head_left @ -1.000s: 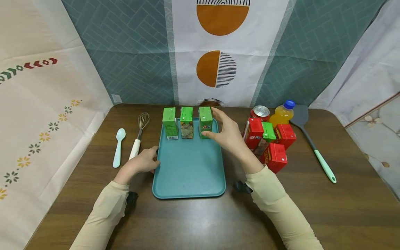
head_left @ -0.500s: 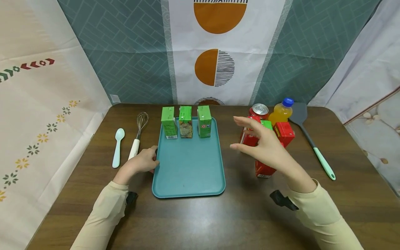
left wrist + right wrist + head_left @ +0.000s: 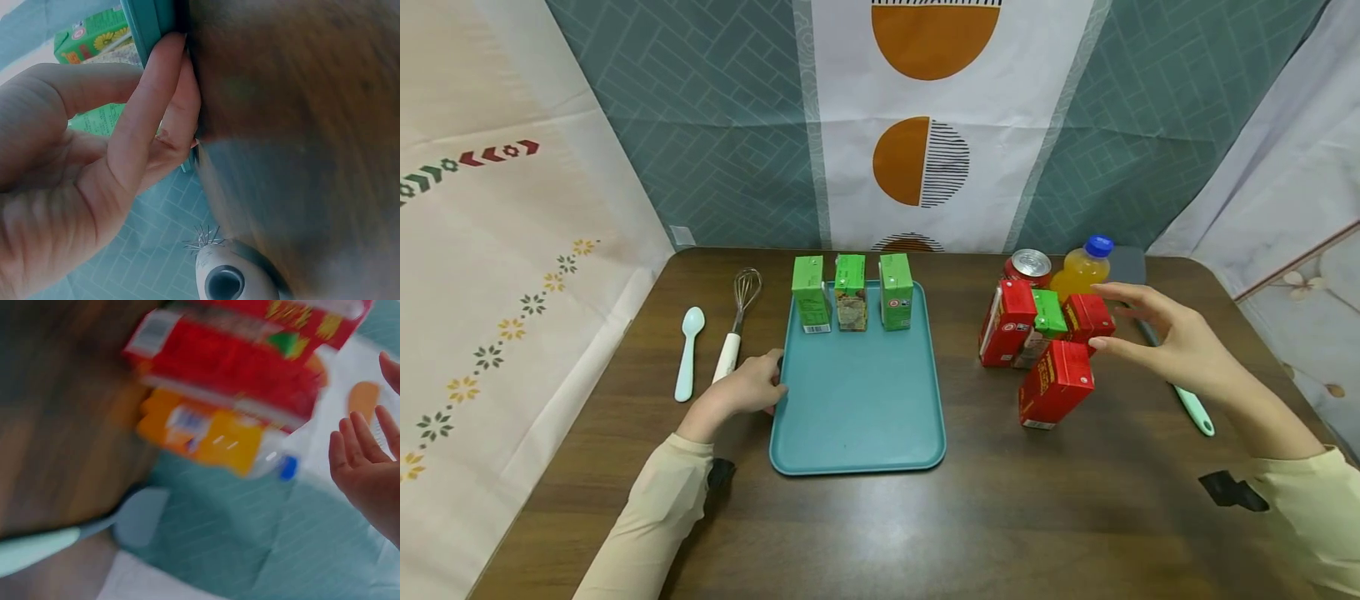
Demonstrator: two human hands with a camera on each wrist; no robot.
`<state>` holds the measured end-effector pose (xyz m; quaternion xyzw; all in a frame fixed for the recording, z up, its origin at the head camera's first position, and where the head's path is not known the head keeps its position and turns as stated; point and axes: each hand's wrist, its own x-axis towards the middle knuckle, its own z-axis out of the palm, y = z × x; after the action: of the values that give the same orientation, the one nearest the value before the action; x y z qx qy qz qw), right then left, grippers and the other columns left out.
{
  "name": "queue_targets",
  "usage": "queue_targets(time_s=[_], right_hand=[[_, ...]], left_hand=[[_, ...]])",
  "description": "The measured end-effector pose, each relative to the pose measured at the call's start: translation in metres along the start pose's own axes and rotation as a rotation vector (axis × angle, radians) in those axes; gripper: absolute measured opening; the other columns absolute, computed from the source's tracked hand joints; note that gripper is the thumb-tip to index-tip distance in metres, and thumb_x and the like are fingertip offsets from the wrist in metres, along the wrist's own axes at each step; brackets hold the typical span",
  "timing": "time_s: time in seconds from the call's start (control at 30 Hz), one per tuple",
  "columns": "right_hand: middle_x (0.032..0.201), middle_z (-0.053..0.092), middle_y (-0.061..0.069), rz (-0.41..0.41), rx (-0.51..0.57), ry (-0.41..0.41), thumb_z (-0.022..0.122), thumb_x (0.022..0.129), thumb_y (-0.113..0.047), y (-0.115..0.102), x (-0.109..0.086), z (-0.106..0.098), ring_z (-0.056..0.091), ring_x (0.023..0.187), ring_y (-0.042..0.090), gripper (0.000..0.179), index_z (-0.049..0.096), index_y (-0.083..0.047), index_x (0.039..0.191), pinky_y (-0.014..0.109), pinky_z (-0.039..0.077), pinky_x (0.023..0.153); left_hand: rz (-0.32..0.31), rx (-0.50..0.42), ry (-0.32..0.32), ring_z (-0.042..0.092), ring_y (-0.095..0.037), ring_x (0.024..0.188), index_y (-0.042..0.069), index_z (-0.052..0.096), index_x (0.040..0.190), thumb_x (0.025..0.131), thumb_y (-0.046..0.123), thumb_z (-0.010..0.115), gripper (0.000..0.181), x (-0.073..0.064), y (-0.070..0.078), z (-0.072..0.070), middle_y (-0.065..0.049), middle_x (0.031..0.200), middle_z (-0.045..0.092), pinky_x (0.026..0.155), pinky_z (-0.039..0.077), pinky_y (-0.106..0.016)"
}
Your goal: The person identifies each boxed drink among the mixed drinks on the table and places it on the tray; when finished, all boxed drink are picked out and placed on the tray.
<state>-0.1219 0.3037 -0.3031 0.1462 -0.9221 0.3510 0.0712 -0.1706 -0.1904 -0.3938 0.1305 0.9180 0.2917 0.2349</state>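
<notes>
My left hand (image 3: 747, 385) holds the left edge of a teal tray (image 3: 859, 408); in the left wrist view its fingers meet the tray's rim (image 3: 149, 25). Three green juice cartons stand in a row at the tray's far end: a left one (image 3: 812, 296), a middle one (image 3: 852, 293) and a right one (image 3: 896, 292). Thumb and fingers apart, my right hand (image 3: 1183, 346) hovers just right of a red carton (image 3: 1087, 317), holding nothing. Beside that carton stand a green-topped carton (image 3: 1048, 313), another red carton (image 3: 1007, 321) and a nearer red carton (image 3: 1056, 385).
Behind the cartons are a red drink can (image 3: 1028, 265) and an orange juice bottle (image 3: 1082, 268). A spatula (image 3: 1193, 410) lies partly hidden behind my right hand. Left of the tray lie a whisk (image 3: 737, 321) and a pale spoon (image 3: 688, 354). A cloth-covered wall rises behind.
My right hand has left the right-hand green carton on the tray and moved right, across to the far side of the red cartons. The left hand stays at the tray's edge.
</notes>
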Motion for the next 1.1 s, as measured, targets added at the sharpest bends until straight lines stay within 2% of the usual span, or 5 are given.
queue_targets(time_s=[0.13,0.33,0.57,0.8,1.1], right_hand=[[0.133,0.048,-0.003,0.078,-0.030,-0.042,0.076,0.078,-0.017,0.025,0.004,-0.006,0.042,0.105,-0.012,0.065,0.046,-0.017,0.136,-0.001,0.032,0.079],[0.143,0.039,0.013,0.160,0.053,-0.176,0.074,0.080,-0.016,0.058,0.017,-0.001,0.044,0.125,0.020,0.077,0.032,-0.017,0.145,0.009,0.040,0.089],[0.129,0.049,-0.006,0.162,0.190,-0.227,0.070,0.083,-0.010,0.078,0.023,0.012,0.048,0.105,-0.011,0.076,0.028,-0.015,0.146,0.011,0.045,0.080],[0.114,0.047,-0.023,0.013,0.171,-0.146,0.071,0.080,-0.002,0.083,0.021,0.026,0.050,0.098,-0.012,0.071,0.031,0.002,0.139,0.005,0.041,0.081],[0.114,0.047,-0.020,0.044,0.177,-0.108,0.072,0.079,-0.004,0.079,0.019,0.030,0.049,0.098,-0.014,0.071,0.032,0.002,0.138,0.006,0.044,0.077]], left_hand=[[-0.001,-0.005,0.002,0.065,-0.020,0.058,-0.021,0.016,0.138,0.090,0.001,0.049,0.062,-0.001,0.000,0.000,-0.014,0.075,0.058,0.056,0.052,-0.031],[-0.012,-0.005,0.002,0.065,-0.019,0.058,-0.020,0.016,0.138,0.090,0.001,0.048,0.061,0.000,0.001,0.000,-0.014,0.073,0.057,0.055,0.052,-0.030],[-0.001,-0.011,-0.008,0.065,-0.020,0.059,-0.019,0.016,0.139,0.091,0.001,0.048,0.061,0.003,0.003,0.000,-0.015,0.077,0.056,0.056,0.053,-0.031],[-0.023,-0.012,-0.011,0.064,-0.019,0.059,-0.018,0.014,0.139,0.092,0.001,0.049,0.062,0.001,0.002,0.001,-0.017,0.082,0.057,0.057,0.053,-0.031],[-0.026,-0.014,-0.014,0.064,-0.019,0.060,-0.018,0.014,0.139,0.092,0.001,0.049,0.062,0.000,0.001,0.001,-0.019,0.087,0.057,0.057,0.053,-0.031]])
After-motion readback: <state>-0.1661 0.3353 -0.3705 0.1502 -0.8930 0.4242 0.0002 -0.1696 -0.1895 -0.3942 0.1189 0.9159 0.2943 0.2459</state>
